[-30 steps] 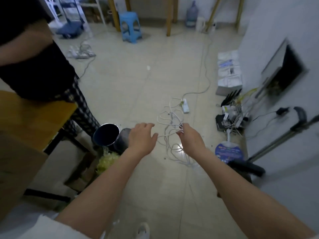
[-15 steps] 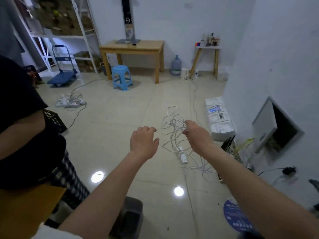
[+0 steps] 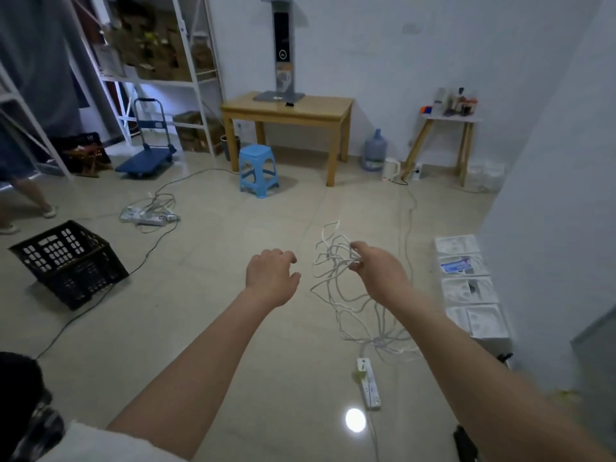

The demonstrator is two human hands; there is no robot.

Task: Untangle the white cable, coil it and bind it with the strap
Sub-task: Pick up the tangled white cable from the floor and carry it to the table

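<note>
Midair over a tiled floor [image 3: 206, 295]: white cable [image 3: 336, 278] raised in a loose snarl, gripped near its top by the right hand [image 3: 373, 268], fingers curled round several strands at once. Loops sticking up above the grip, more strands trailing down to a knot low in the hang, then on toward a white power strip [image 3: 370, 383] lying on the tiles. Whether that strip belongs to this cable: cannot tell. Left hand [image 3: 271, 273] just beside the bundle, apart from it, fingers loosely bent, holding nothing.

Step in hand, by the look of it: untangling, barely begun. No coil formed, no strap visible anywhere.

Next move, as a judgement: left hand in to pick out 1 strand or a free end and draw it clear while the right keeps the rest bunched. Calls for a light, patient pull, since thin springy wire tends to tighten its knots under a hard tug. Low knot likely the stubborn part.

Elsewhere in the room: black crate [image 3: 68, 263] at left, blue stool [image 3: 258, 170] and wooden table [image 3: 288, 110] at the back, white boxes [image 3: 470, 288] along the right wall.
</note>
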